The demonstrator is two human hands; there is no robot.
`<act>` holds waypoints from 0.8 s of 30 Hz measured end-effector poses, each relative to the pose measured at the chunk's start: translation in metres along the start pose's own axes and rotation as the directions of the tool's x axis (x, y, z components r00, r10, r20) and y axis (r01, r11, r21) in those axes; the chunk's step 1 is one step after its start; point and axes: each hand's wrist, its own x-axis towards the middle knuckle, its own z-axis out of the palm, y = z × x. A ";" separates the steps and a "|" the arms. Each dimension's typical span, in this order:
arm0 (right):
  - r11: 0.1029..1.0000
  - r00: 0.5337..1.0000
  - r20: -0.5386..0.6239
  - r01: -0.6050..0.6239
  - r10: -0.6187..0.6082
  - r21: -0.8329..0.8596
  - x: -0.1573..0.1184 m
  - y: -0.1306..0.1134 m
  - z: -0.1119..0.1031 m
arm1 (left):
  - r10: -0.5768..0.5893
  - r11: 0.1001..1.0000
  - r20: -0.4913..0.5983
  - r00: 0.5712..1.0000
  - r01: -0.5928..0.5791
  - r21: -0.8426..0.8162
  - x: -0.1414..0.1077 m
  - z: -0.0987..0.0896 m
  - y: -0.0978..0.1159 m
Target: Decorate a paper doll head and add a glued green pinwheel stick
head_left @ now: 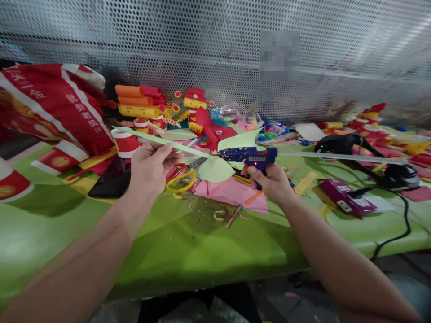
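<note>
Pinched in my left hand (155,163) is a long pale green paper strip (161,141), slanting down to the right. My right hand (269,179) is wrapped round the handle of a blue glue gun (249,154), which has a small red light on and a long clear glue stick (336,156) out of its back. The gun's nozzle points left and is at the strip's right end; whether they touch is unclear. Beneath lie green paper (215,169), yellow-handled scissors (182,181) and pink paper (232,195).
Paper figures (139,110) stand behind, near a perforated metal panel (202,40). Red-and-white cups (60,158) and a dark phone (112,179) are left. A purple power strip (346,197) with a black cable (406,215) and a black headset-like device (340,143) lie right.
</note>
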 end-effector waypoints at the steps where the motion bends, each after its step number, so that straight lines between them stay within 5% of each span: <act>1: 1.000 1.000 0.004 0.003 -0.003 0.000 0.000 0.000 0.000 | 0.000 1.000 -0.002 1.000 0.000 0.003 0.000 0.000 0.000; 24: 0.987 0.997 -0.072 0.000 -0.012 -0.163 -0.001 0.009 -0.005 | 0.006 1.000 -0.034 0.999 -0.007 -0.009 0.004 -0.001 0.001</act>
